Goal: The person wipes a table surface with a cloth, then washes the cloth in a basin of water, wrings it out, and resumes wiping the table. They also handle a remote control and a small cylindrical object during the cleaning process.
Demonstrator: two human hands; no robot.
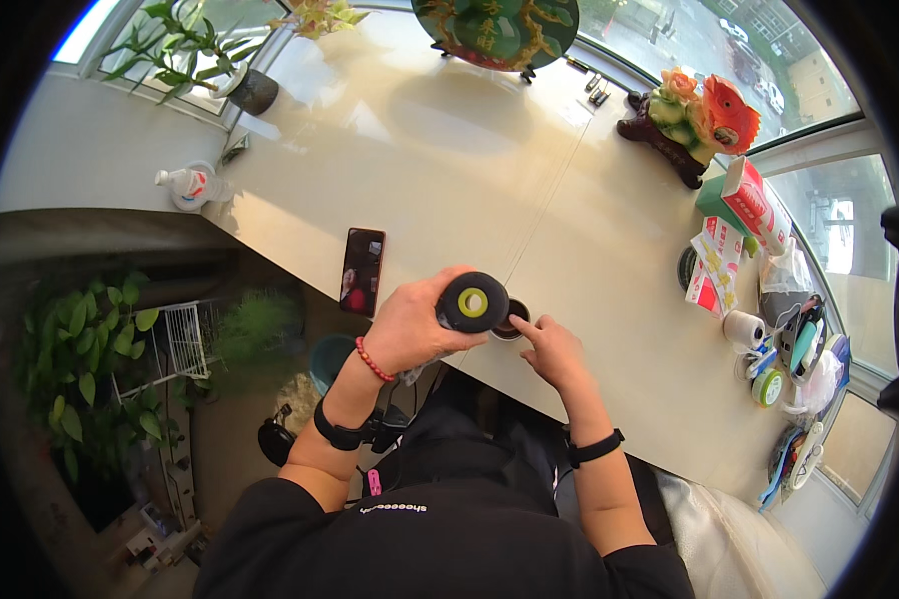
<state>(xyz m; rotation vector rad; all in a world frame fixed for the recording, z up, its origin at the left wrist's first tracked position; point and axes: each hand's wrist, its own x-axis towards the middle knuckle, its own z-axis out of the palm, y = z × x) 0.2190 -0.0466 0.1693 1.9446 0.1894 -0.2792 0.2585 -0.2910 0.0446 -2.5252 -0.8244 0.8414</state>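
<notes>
In the head view my left hand (412, 318) is wrapped around a dark cylindrical container (457, 320), which I see end-on. Its black round end bears a yellow-green ring with a pale centre. Just right of it, a small round cup (523, 308) with a dark inside and a thin metallic rim stands near the table's front edge, partly hidden by the container. The extended index finger of my right hand (558, 356) reaches to this cup's rim; whether it presses on it I cannot tell. The other right fingers are curled, holding nothing visible.
A smartphone (362, 271) lies left on the pale table (449, 187). A plastic bottle (193, 185) and potted plant (253, 91) stand farther left. A decorative plate (498, 30) and fish ornament (689, 123) are at the back. Tissue packs (755, 202) and a paper roll (744, 329) crowd the right.
</notes>
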